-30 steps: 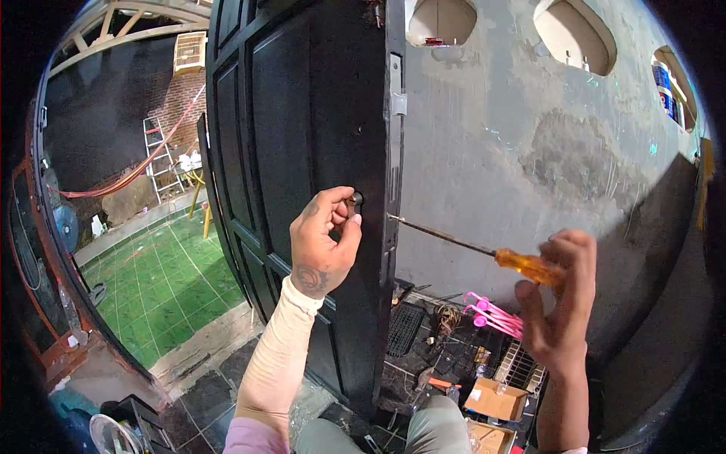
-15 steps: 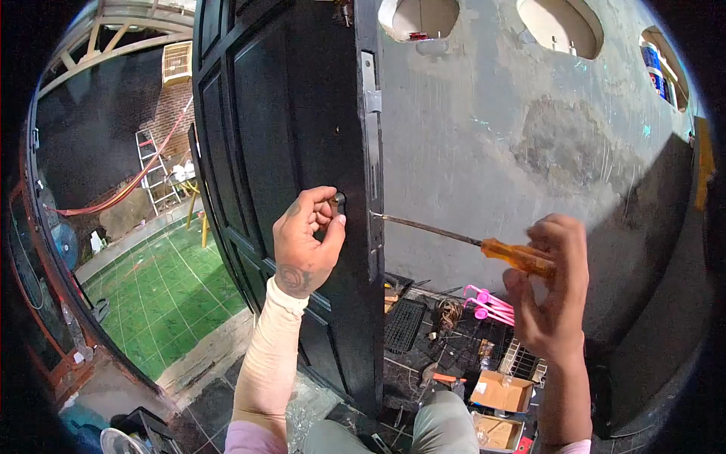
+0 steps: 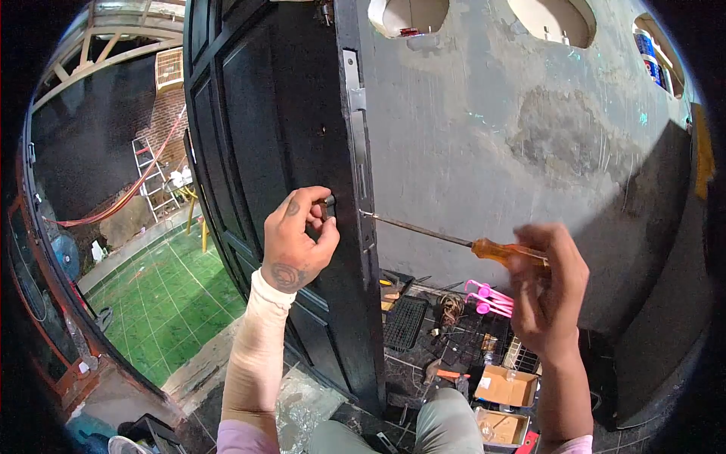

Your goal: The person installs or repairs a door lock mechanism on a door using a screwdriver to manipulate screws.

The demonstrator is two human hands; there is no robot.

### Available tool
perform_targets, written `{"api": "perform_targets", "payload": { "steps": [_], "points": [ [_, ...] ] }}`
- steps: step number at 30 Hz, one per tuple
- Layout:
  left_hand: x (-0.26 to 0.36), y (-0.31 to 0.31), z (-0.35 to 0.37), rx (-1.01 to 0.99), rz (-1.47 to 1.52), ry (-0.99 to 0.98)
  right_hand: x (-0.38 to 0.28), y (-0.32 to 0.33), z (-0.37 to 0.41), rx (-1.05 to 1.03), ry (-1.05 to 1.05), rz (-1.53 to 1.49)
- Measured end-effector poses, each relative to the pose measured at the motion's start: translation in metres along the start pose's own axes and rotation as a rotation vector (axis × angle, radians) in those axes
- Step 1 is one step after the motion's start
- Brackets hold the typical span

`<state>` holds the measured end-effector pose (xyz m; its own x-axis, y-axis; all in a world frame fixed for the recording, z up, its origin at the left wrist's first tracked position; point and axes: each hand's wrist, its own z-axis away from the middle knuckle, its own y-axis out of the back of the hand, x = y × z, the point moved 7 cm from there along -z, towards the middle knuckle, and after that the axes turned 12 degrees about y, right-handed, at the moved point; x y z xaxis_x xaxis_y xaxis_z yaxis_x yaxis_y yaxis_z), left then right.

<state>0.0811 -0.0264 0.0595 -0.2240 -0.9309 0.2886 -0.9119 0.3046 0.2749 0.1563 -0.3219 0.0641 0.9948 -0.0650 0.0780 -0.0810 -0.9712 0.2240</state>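
Observation:
A black panelled door (image 3: 261, 121) stands open before me, its edge facing right with a metal lock plate (image 3: 358, 144) let into it. My left hand (image 3: 296, 240) pinches a small dark lock cylinder (image 3: 330, 204) at the door's face, close to the edge; its inner part is hidden. In my right hand (image 3: 550, 291) is a screwdriver (image 3: 431, 233) with an amber handle and a long shaft. It lies nearly level, its tip against a screw spot on the door edge below the long plate. My fingers wrap the handle loosely.
Behind the door edge rises a grey plastered wall (image 3: 454, 151) with niches. On the floor lie a black crate (image 3: 406, 321), pink plastic items (image 3: 490, 297), a hammer (image 3: 451, 374) and open cardboard boxes (image 3: 508, 387). Green tiles (image 3: 178, 295) and a ladder (image 3: 151, 178) are at left.
The view has shifted slightly, so the door and wall sit further left. My right fingers have changed position around the screwdriver handle. My left hand keeps its pinch.

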Motion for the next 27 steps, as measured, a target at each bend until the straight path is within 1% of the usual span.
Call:
{"api": "perform_targets", "payload": {
  "steps": [1, 4, 5, 8, 10, 12, 14, 15, 18, 20, 22, 24, 27],
  "points": [
    [-0.001, 0.0, 0.0, 0.004, -0.003, 0.007, -0.002, 0.0, -0.002, 0.077, 0.017, -0.024],
    [-0.004, -0.001, 0.001, -0.004, 0.026, 0.055, 0.002, 0.003, 0.0, -0.023, 0.056, -0.07],
    [-0.005, -0.001, 0.002, -0.006, 0.034, 0.057, 0.003, 0.003, 0.002, -0.071, -0.04, -0.06],
    [-0.008, -0.001, 0.003, -0.023, 0.056, 0.063, 0.005, 0.001, 0.0, -0.156, -0.066, -0.002],
    [-0.007, 0.002, 0.002, -0.039, 0.058, 0.063, -0.005, 0.003, -0.005, 0.196, -0.141, -0.231],
    [-0.006, 0.003, 0.002, -0.034, 0.038, 0.051, -0.011, 0.005, -0.007, 0.229, -0.072, -0.199],
    [-0.006, 0.002, 0.003, -0.037, 0.032, 0.051, -0.011, 0.007, -0.005, -0.049, 0.129, 0.1],
    [-0.005, 0.002, 0.003, -0.034, 0.035, 0.057, -0.007, 0.006, -0.002, -0.076, 0.087, 0.069],
    [-0.004, 0.002, 0.003, -0.018, 0.032, 0.042, -0.013, 0.003, -0.003, -0.03, 0.01, 0.072],
    [-0.002, 0.003, 0.002, -0.007, 0.023, 0.025, -0.014, 0.005, -0.004, 0.08, 0.111, 0.022],
    [0.001, 0.003, 0.002, -0.008, 0.006, 0.016, -0.014, 0.006, -0.001, 0.068, 0.139, 0.032],
    [-0.002, 0.001, 0.003, -0.005, 0.017, 0.024, -0.014, 0.008, 0.004, -0.062, 0.098, 0.107],
    [-0.003, 0.001, 0.003, -0.006, 0.027, 0.045, -0.003, 0.004, 0.008, -0.08, 0.016, 0.062]
  ]
}}
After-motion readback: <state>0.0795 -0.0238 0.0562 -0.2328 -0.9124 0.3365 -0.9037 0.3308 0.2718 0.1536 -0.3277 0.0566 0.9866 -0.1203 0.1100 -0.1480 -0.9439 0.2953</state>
